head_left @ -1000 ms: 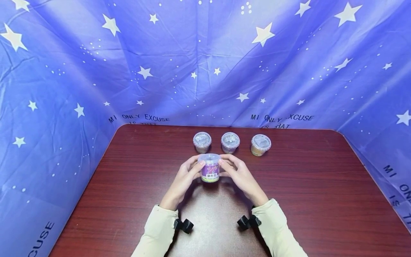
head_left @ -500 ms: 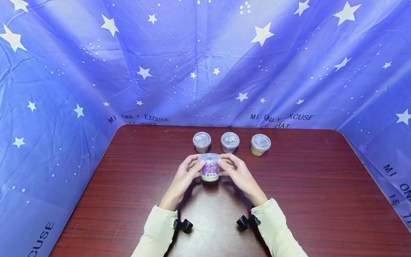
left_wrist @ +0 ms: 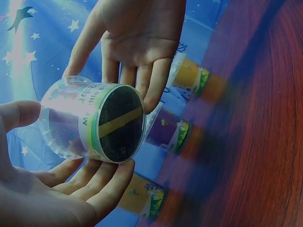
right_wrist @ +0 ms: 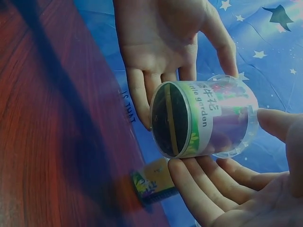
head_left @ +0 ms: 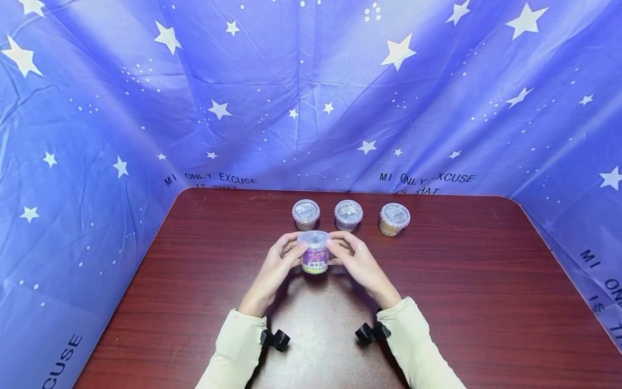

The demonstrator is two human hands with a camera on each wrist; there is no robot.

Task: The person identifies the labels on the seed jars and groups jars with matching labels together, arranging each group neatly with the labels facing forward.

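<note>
A clear plastic planting cup (head_left: 315, 260) with a purple label, a yellow-green lower edge and the words "My little garden" is held upright above the table. My left hand (head_left: 276, 263) grips its left side, thumb near the rim and fingers curved behind. On the opposite side my right hand (head_left: 360, 265) holds it in the same way. Dark contents and a yellowish strip show through the base of the cup (left_wrist: 122, 125) in the left wrist view. In the right wrist view, fingers of both hands touch the cup (right_wrist: 203, 118).
Behind the held cup, three similar lidded cups stand in a row: a left one (head_left: 306, 215), a middle one (head_left: 348, 215) and a right one (head_left: 394, 219). They rest on a dark red wooden table (head_left: 204, 286). A blue star-patterned curtain (head_left: 291, 70) surrounds the table's far side.
Both hands and the cup have shifted slightly to the left. The grip on the cup looks the same, and the three cups behind stay in place.
</note>
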